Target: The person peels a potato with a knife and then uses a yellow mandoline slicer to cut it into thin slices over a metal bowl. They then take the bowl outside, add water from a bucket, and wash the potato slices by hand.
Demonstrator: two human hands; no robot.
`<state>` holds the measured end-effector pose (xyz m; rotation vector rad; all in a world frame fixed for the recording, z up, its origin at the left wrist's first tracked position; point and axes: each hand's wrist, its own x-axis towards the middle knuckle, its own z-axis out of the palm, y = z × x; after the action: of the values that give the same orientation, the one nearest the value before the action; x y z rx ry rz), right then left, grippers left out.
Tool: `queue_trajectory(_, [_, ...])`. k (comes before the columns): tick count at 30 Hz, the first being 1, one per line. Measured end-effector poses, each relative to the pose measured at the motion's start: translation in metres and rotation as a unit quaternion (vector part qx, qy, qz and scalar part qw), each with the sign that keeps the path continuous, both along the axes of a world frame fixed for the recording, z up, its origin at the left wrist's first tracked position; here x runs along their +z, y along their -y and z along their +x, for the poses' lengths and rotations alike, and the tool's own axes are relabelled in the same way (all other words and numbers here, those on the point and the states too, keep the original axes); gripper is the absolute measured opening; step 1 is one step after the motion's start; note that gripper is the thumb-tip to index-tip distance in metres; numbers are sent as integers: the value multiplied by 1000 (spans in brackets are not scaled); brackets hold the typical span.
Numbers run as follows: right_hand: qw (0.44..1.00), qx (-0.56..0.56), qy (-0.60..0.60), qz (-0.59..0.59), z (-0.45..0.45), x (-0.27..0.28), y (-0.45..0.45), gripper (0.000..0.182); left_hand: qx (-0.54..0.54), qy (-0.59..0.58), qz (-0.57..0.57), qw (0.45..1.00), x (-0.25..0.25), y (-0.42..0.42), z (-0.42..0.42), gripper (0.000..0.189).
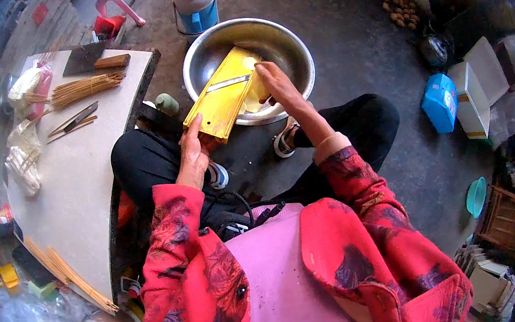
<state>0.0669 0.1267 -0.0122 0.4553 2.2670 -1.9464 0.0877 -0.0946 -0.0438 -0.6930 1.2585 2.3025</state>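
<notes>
My left hand (193, 151) grips the near end of a yellow slicer board (221, 99), thumb on top. A slanted metal blade (227, 83) crosses the board, which leans into a wide metal basin (193, 65). At the board's far right edge, my right hand (277, 80) has its fingertips on a pale, peeled piece (250, 62), perhaps potato. Its curled fingers partly hide the contact. Thin, pale yellow slices (255, 95) show beside the board, below those fingers.
A blue thermos flask (196, 5) stands behind the basin. On the left, a white tabletop (73, 163) bears a cleaver (95, 60), bundled wooden skewers (84, 89) and a small knife (81, 116). Several potatoes (400, 9) and a blue container (439, 102) are on the floor at right.
</notes>
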Motion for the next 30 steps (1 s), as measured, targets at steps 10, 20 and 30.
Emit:
queue_trajectory(10, [876,157,-87,448,-22,-7,47,39,-37,-25,-6,999,7,-10,6,37])
queue_trajectory(20, [899,159,-241,330,-31,-39,39,31,-20,11,36,999,6,-9,10,40])
queue_trajectory(30, [818,129,-277,487,-88,-96,-1,33,-1,38,29,999,-3,-13,10,35])
